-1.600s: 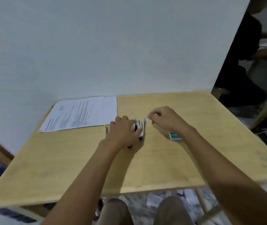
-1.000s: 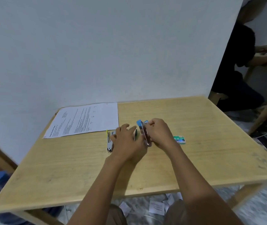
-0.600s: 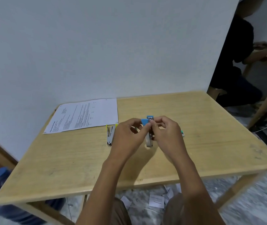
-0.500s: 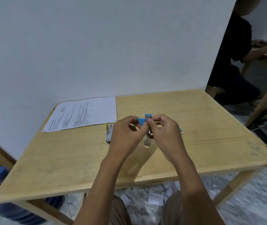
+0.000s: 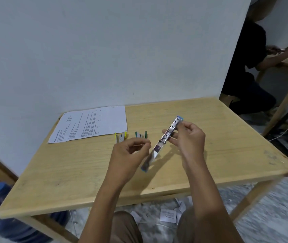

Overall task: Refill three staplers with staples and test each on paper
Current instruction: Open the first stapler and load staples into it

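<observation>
- Head view: the right hand (image 5: 190,139) holds the blue stapler (image 5: 159,146) up over the table (image 5: 69,172), a little right of the middle of the frame. Its fingers and thumb pinch the upper half of the stapler.
- The blue stapler is swung wide open, so it makes one long thin line. Its shiny metal inside shows.
- That long line runs on a slant. One blue end points to the upper right of the frame. The other blue end points to the lower left, toward the person.
- The left hand (image 5: 129,151) is just left of the low end of the stapler. Its fingers are curled and the thumb meets a finger. I cannot tell if it pinches something thin or nothing at all.
- The yellow stapler (image 5: 120,137) and the green stapler (image 5: 140,134) lie side by side on the table, just above the left hand in the frame. Nobody touches them. I cannot tell if they are full.
- The paper (image 5: 90,124) lies flat at the upper left of the table, just beside the yellow stapler.
- I think the job is near its start. One stapler is open and ready, but no staples show in it. Filling it, closing it and trying it on the paper are left, and then the other two.
</observation>
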